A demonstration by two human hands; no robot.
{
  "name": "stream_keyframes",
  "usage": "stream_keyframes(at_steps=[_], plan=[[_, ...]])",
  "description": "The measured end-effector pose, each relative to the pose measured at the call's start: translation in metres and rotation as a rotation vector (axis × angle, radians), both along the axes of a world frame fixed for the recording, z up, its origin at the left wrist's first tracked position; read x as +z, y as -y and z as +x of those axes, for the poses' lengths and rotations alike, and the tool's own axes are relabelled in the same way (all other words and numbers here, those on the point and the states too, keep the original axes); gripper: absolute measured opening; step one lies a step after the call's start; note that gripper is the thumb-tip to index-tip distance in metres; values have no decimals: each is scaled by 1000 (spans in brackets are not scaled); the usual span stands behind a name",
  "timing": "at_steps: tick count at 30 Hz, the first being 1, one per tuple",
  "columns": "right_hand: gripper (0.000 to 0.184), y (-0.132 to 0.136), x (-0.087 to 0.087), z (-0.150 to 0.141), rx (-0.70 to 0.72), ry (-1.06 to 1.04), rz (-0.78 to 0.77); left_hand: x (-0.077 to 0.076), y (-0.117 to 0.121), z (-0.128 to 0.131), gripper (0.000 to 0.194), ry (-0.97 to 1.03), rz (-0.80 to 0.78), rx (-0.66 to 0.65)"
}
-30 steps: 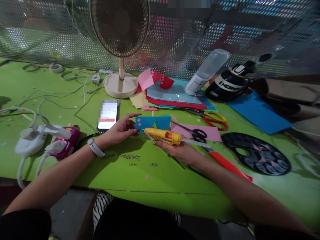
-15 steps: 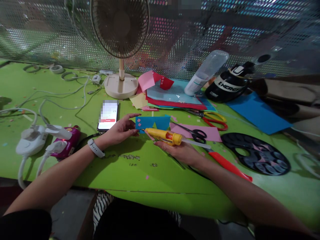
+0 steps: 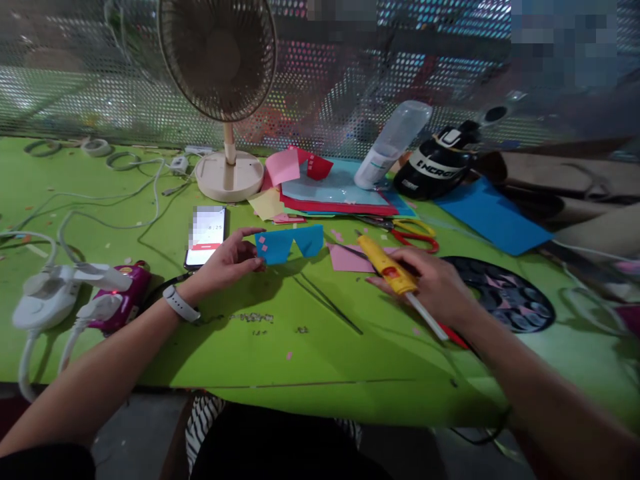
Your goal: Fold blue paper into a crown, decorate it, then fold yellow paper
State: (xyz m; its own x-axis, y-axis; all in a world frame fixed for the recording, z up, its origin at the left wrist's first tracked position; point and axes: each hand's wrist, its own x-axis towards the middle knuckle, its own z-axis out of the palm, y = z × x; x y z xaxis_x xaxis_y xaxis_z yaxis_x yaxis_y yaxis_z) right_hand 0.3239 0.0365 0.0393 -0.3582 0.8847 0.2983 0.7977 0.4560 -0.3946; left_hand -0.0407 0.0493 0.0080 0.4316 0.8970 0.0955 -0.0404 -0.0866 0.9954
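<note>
My left hand [image 3: 235,260] pinches the left end of a blue paper cutout [image 3: 280,245], which has a notch in its lower edge and small pink squares at its left side. On the right, my right hand [image 3: 435,280] grips a yellow glue gun [image 3: 383,263] with a white glue stick poking out of its back. Tweezers [image 3: 333,308] lie on the green table between my hands. Nearer to me sit small piles of tiny shiny pieces [image 3: 254,317]. A pink paper sheet [image 3: 345,259] lies under dark scissors, partly hidden by the glue gun and my right hand.
A phone [image 3: 206,237] and a power bank with plugs [image 3: 117,297] are at left. Behind stand a fan [image 3: 230,175], stacked coloured papers [image 3: 335,190], a clear bottle [image 3: 393,147] and a black bottle [image 3: 433,163]. Red-yellow scissors [image 3: 415,235] and a black palette [image 3: 510,293] lie right.
My right hand has drawn the glue gun away from the blue paper cutout to the right. The tweezers now lie in full view on the table. The whole view has shifted slightly.
</note>
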Motion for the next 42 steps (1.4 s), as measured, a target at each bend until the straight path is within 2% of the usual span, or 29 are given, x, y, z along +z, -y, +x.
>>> stream_keyframes(at_steps=[1,4,7,9,11,15,18,19,20,22,24,26,28,33,35,37,42], plan=[[31,0,-2,17,-70,22,13,0,-1,0,49,-3,-4,0],[33,1,-9,73,-305,133,-76,0,-3,-1,50,-9,-14,12],[34,2,-22,123,-511,126,-117,2,-5,-1,52,3,-14,25],[31,4,-31,146,-611,109,-132,3,-6,-1,52,8,-12,37],[26,6,-39,160,-635,118,-145,5,-6,-1,52,0,-14,56],[18,10,-40,171,-546,150,-181,9,-5,-1,52,-10,-22,92],[19,17,-27,155,-557,287,-121,11,-4,0,51,-10,-30,98],[18,21,-21,143,-614,343,-27,11,-4,0,51,-13,-30,96],[16,25,-16,126,-614,364,70,11,-4,0,51,-15,-29,94],[17,35,-8,85,-507,258,137,11,-4,0,51,-17,-26,89],[23,44,-8,41,-300,145,32,10,-4,0,52,-18,-21,82],[33,48,-14,4,-91,183,-150,10,-4,0,52,-19,-21,79],[40,48,-21,-19,-13,240,-199,10,-3,-1,52,-7,-25,75],[22,43,-26,-30,82,308,-275,7,-3,-3,51,33,-20,69],[23,43,-23,-31,69,334,-283,5,-4,-3,51,32,-21,63],[25,44,-22,-34,47,376,-259,3,-4,-4,52,23,-19,56],[18,44,-29,-38,67,423,-149,2,-5,-4,54,6,0,56]])
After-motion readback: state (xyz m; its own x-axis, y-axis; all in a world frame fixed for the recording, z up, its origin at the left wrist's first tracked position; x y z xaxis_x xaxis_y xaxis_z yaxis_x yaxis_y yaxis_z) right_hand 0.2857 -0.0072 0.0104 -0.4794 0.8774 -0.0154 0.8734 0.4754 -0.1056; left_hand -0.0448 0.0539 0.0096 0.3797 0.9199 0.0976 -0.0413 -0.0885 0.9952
